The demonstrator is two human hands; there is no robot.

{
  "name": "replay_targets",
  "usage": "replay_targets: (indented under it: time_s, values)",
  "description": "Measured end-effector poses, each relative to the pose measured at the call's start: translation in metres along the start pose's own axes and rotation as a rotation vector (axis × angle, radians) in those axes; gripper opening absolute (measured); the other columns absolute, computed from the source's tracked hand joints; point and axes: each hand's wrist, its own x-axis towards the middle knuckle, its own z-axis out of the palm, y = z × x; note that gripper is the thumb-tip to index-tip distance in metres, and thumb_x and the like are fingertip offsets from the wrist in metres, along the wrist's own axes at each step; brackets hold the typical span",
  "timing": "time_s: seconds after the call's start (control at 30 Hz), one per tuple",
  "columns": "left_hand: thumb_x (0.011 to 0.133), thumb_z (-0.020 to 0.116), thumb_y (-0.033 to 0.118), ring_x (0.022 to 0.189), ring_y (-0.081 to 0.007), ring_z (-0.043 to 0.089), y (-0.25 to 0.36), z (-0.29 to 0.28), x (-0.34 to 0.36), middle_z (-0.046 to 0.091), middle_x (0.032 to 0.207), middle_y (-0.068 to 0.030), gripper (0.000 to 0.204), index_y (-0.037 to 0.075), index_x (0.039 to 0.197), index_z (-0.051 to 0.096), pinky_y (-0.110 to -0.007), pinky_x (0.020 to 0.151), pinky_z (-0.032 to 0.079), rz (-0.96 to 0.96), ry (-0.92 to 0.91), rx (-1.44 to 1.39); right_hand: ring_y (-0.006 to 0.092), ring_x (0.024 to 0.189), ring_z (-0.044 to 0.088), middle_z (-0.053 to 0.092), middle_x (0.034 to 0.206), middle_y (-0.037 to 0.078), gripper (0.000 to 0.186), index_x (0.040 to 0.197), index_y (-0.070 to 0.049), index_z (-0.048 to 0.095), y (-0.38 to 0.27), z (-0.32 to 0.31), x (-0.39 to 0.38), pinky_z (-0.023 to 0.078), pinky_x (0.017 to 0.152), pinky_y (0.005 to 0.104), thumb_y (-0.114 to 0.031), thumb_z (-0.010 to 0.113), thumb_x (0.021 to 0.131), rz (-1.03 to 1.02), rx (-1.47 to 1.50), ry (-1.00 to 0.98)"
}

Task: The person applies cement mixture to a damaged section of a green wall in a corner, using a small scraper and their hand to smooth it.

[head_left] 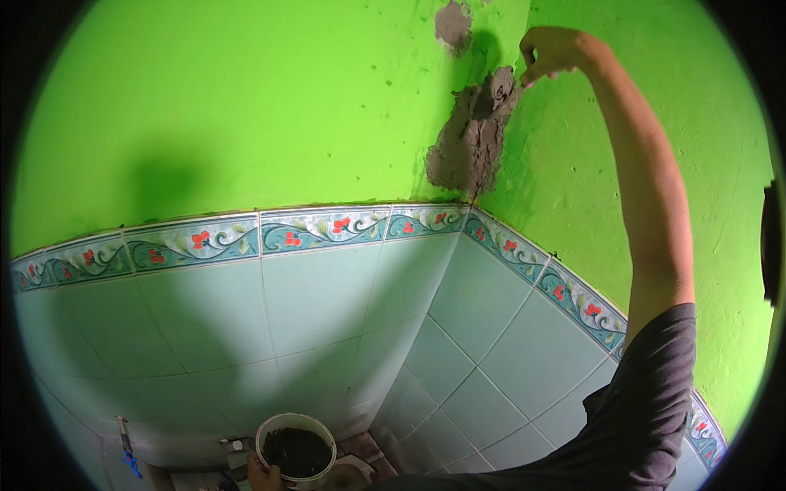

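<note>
Head view was the only one I had, and it showed a corner where two bright green walls (246, 123) met above pale blue tiling (327, 303). At about one o'clock, the right hand (555, 51) was raised high on an outstretched arm, fingers pinched together around what looked like a small tool handle; the tool itself was too hidden for me to name, though its working end was pressed into the wet grey mortar patch (471, 139) that ran down the corner seam. That patch sat near twelve o'clock, ending just above the floral border tiles (327, 229). A smaller grey mortar spot (452, 23) lay above it, apart from the main mass.

Down at six o'clock, the left hand (264, 475) gripped the near rim of a white bucket (270, 430), fingers curled over the edge, thumb side barely visible at the frame's bottom. Inside the bucket was dark wet mortar (296, 452). At seven o'clock, a small tap with a blue fitting (127, 454) stuck out of the lower tiles, well apart from the bucket. A dark grey sleeve (647, 393) filled the five o'clock region.
</note>
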Motion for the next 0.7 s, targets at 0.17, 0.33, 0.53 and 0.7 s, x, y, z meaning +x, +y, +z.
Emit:
replay_targets:
  time_s: [0.17,0.33,0.53,0.7]
  values:
    - [0.094,0.055,0.016,0.128,-0.0376,0.051,0.037,-0.001,-0.001,0.046,0.144,-0.0251,0.064,-0.002,0.150,0.030,-0.046,0.100,0.047,-0.154,0.020,0.133,0.0196,0.063,0.065,0.067,0.070,0.008,0.033,0.083,-0.006,0.067,-0.008,0.035,0.013,0.052,0.058,0.0363,-0.034,0.082,0.074,-0.139,0.019,-0.022]
    - [0.094,0.053,0.012,0.120,-0.0368,0.057,0.017,-0.005,-0.003,0.048,0.142,-0.0254,0.061,-0.002,0.149,0.031,-0.044,0.093,0.052,-0.136,0.027,0.067,0.0228,0.067,0.067,0.067,0.070,0.010,0.036,0.082,-0.004,0.066,-0.026,0.035,0.020,0.053,0.065,0.0385,-0.036,0.081,0.073,-0.191,0.035,0.062]
    - [0.094,0.051,0.010,0.108,-0.0356,0.064,0.002,-0.003,-0.003,0.049,0.139,-0.0260,0.059,-0.003,0.148,0.030,-0.042,0.082,0.057,-0.164,0.029,0.041,0.0212,0.060,0.064,0.066,0.067,0.010,0.037,0.080,-0.003,0.065,-0.018,0.011,0.036,0.050,0.055,0.0367,-0.034,0.082,0.072,-0.239,0.001,0.197]
    - [0.095,0.050,0.010,0.096,-0.0347,0.069,-0.011,-0.003,-0.003,0.049,0.137,-0.0275,0.059,-0.003,0.148,0.029,-0.041,0.074,0.060,-0.174,0.026,0.040,0.0184,0.073,0.059,0.069,0.084,0.005,0.040,0.096,-0.005,0.072,-0.045,-0.038,0.015,0.050,0.066,0.0337,-0.041,0.081,0.081,-0.077,-0.150,0.062]
